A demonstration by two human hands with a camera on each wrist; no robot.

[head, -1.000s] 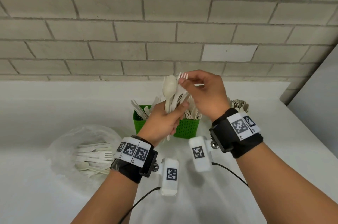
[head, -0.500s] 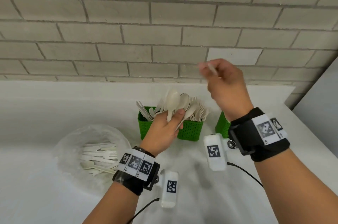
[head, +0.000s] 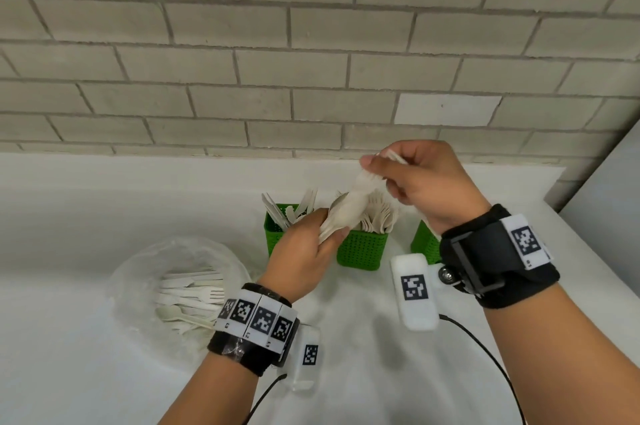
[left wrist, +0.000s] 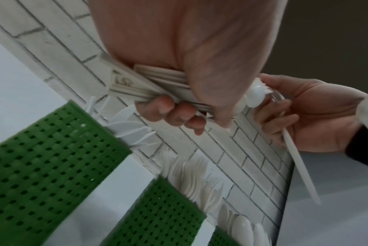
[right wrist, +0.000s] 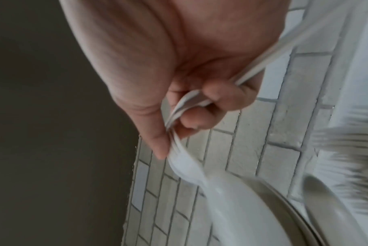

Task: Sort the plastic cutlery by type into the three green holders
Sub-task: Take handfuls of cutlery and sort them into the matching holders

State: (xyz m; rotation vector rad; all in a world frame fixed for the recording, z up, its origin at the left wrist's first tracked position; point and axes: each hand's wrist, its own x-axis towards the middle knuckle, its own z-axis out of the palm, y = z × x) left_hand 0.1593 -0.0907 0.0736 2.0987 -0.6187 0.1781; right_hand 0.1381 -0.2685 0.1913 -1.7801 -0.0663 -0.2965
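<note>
At seven o'clock my loose cutlery point(head: 188, 300) lies bagged on the tabletop point(head: 69, 372). My left grip point(head: 304, 251) clutches a spoon bundle point(head: 343, 213); my right grip point(head: 422, 182) pinches a fork point(left wrist: 301, 166). Green holders point(head: 362, 249) stand at twelve.

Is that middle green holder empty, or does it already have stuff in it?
Already filled: the middle green holder stands upright with a dense bunch of white cutlery sticking above its rim. Its type is hard to tell.
</note>
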